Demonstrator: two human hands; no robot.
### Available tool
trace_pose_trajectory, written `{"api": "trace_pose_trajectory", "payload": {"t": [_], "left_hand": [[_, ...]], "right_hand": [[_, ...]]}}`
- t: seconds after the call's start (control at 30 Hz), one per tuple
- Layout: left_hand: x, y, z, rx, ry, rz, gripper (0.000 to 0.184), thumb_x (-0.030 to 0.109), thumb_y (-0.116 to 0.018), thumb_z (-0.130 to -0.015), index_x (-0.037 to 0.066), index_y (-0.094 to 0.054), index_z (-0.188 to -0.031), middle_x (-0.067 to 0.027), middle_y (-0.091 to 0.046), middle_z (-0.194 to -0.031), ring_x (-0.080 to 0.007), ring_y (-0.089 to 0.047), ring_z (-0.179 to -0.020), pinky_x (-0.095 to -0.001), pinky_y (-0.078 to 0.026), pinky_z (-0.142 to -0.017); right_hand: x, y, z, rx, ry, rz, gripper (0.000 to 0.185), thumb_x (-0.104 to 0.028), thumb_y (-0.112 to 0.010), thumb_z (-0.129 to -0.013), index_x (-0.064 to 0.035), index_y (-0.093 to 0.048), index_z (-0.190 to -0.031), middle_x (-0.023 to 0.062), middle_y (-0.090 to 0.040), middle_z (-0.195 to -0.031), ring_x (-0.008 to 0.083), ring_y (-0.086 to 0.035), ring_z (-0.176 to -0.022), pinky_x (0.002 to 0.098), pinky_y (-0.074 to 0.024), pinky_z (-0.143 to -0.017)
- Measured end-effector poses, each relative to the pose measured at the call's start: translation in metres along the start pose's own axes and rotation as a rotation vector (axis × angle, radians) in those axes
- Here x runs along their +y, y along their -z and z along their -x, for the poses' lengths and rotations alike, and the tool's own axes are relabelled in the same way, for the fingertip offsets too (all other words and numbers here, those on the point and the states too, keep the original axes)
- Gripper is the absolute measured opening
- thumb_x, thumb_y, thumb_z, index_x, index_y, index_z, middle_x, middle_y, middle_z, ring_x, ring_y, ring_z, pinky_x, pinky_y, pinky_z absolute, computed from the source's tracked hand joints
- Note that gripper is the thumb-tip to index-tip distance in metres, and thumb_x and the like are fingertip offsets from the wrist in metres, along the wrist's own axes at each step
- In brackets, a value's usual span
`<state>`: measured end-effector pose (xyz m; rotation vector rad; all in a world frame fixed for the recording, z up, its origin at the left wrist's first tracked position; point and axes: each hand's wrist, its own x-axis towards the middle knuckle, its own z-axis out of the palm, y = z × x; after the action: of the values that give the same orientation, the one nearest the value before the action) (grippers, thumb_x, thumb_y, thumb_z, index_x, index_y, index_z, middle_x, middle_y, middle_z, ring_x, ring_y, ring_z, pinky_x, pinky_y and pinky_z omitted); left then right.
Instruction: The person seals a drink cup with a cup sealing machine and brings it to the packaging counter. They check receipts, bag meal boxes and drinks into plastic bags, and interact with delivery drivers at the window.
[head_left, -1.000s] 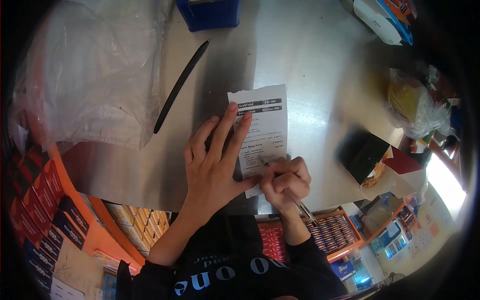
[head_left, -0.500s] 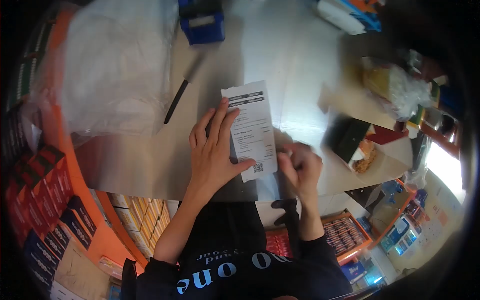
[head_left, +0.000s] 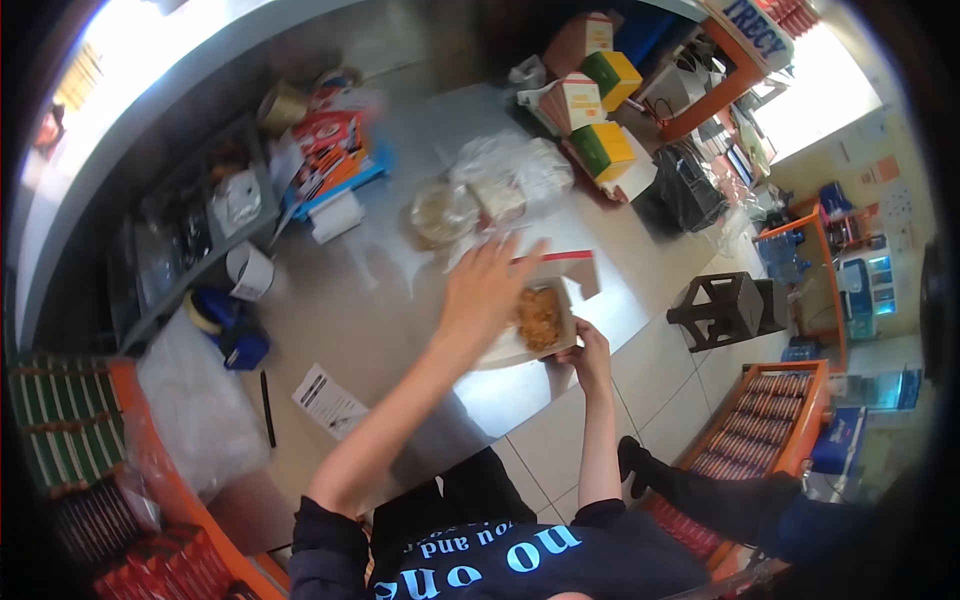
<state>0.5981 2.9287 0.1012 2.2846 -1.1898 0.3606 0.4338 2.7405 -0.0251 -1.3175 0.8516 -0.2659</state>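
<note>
An open food box (head_left: pixel 578 270) with browned food (head_left: pixel 540 318) inside stands on the metal table. My left hand (head_left: pixel 487 290) is spread over the box's left side, its fingers apart and slightly blurred. At the box's lower right corner, my right hand (head_left: pixel 588 352) has its fingers closed on the cardboard edge. The printed receipt (head_left: pixel 330 402) lies flat to the left, away from both hands. Beside it rests a black marker (head_left: pixel 267 408). Just beyond my left hand are a round clear container (head_left: pixel 437 212) and a clear plastic bag (head_left: pixel 540 165).
Yellow-green boxes (head_left: pixel 603 150) stand on the far side of the table. A blue tape dispenser (head_left: pixel 232 330), plastic bags (head_left: pixel 195 410) and a grey rack (head_left: pixel 200 215) are at the left. Black stool-like stands (head_left: pixel 728 308) are on the floor at right. A dark sleeve or leg shows lower right.
The view has swung right. My left hand has left the receipt and moved over the food box. My right hand, earlier writing with a pen, now grips the box; that pen is not visible.
</note>
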Motion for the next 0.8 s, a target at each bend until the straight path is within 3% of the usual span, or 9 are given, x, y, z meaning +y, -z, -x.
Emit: {"api": "trace_pose_trajectory", "payload": {"t": [0.07,0.1,0.17,0.23,0.27,0.33,0.4,0.47,0.8], "left_hand": [[-0.020,-0.009,-0.045,-1.161,0.366,0.140,0.065,0.036,-0.068,-0.070,0.017,-0.046,-0.127,-0.0098,-0.047,-0.128,-0.0329,-0.043,-0.118,-0.0415,-0.035,-0.098],[-0.018,-0.015,-0.054,-1.175,0.359,0.099,0.065,0.036,-0.068,-0.070,0.017,-0.046,-0.127,-0.0098,-0.047,-0.128,-0.0329,-0.043,-0.118,-0.0415,-0.035,-0.098],[-0.012,-0.029,-0.036,-1.247,0.139,0.295,0.074,0.047,-0.069,-0.060,0.016,-0.047,-0.124,-0.0167,-0.043,-0.131,-0.0338,-0.043,-0.118,-0.0480,-0.047,-0.080],[-0.010,-0.109,0.006,-0.387,-0.099,0.224,0.082,0.052,-0.072,-0.051,0.016,-0.049,-0.121,-0.0170,-0.044,-0.126,-0.0386,-0.046,-0.110,-0.0502,-0.046,-0.078],[-0.008,-0.133,0.012,-0.639,0.096,0.217,0.076,0.048,-0.070,-0.055,0.021,-0.048,-0.123,-0.0160,-0.044,-0.125,-0.0415,-0.047,-0.106,-0.0514,-0.043,-0.084],[0.014,-0.104,-0.009,-0.746,-0.004,0.170,0.070,0.040,-0.068,-0.057,0.013,-0.050,-0.119,-0.0162,-0.051,-0.111,-0.0359,-0.049,-0.103,-0.0466,-0.044,-0.085],[-0.004,-0.131,-0.005,-0.750,-0.125,0.226,0.074,0.042,-0.073,-0.050,0.009,-0.052,-0.113,-0.0163,-0.054,-0.101,-0.0352,-0.055,-0.094,-0.0452,-0.044,-0.084],[-0.011,-0.121,-0.029,-0.906,-0.227,0.260,0.076,0.041,-0.071,-0.058,0.005,-0.047,-0.120,-0.0167,-0.053,-0.108,-0.0345,-0.056,-0.094,-0.0453,-0.042,-0.088],[-0.015,-0.087,-0.002,-0.625,0.031,0.270,0.072,0.035,-0.071,-0.061,0.005,-0.045,-0.121,-0.0181,-0.048,-0.113,-0.0358,-0.050,-0.101,-0.0459,-0.039,-0.091]], "right_hand": [[0.000,0.015,-0.029,-0.187,-0.140,0.013,0.028,-0.011,-0.048,-0.088,0.0031,-0.056,-0.110,0.0114,-0.062,-0.090,0.0155,-0.061,-0.059,0.0233,-0.0516,-0.053],[-0.005,0.016,-0.040,-0.190,-0.139,-0.028,0.028,-0.011,-0.048,-0.088,0.0031,-0.056,-0.110,0.0114,-0.062,-0.090,0.0155,-0.061,-0.059,0.0233,-0.0516,-0.053],[-0.016,0.009,-0.055,-0.360,-0.184,0.212,0.024,-0.006,-0.050,-0.084,0.0029,-0.060,-0.104,0.0101,-0.062,-0.078,0.0155,-0.061,-0.057,0.0245,-0.0525,-0.051],[-0.008,0.002,-0.067,-0.434,-0.163,0.271,0.024,-0.017,-0.056,-0.083,0.0005,-0.061,-0.099,0.0085,-0.064,-0.076,0.0146,-0.062,-0.059,0.0264,-0.0518,-0.052],[0.003,0.000,-0.072,-0.368,-0.080,0.502,0.025,-0.019,-0.055,-0.083,0.0020,-0.062,-0.096,0.0096,-0.064,-0.076,0.0161,-0.063,-0.059,0.0281,-0.0522,-0.052],[0.004,-0.007,-0.065,-0.342,0.020,0.363,0.027,-0.020,-0.056,-0.084,0.0027,-0.064,-0.096,0.0129,-0.066,-0.076,0.0177,-0.063,-0.059,0.0305,-0.0515,-0.052],[0.005,-0.010,-0.064,-0.274,0.183,0.504,0.028,-0.021,-0.056,-0.084,0.0047,-0.066,-0.084,0.0172,-0.066,-0.073,0.0205,-0.064,-0.066,0.0320,-0.0512,-0.061],[0.029,-0.006,-0.076,-0.286,0.264,0.605,0.033,-0.024,-0.054,-0.084,0.0049,-0.064,-0.098,0.0177,-0.066,-0.088,0.0202,-0.065,-0.074,0.0317,-0.0509,-0.067],[-0.075,-0.085,-0.040,-0.669,0.411,0.696,0.033,-0.023,-0.054,-0.083,0.0046,-0.063,-0.098,0.0195,-0.065,-0.088,0.0243,-0.065,-0.075,0.0356,-0.0510,-0.066]]}}
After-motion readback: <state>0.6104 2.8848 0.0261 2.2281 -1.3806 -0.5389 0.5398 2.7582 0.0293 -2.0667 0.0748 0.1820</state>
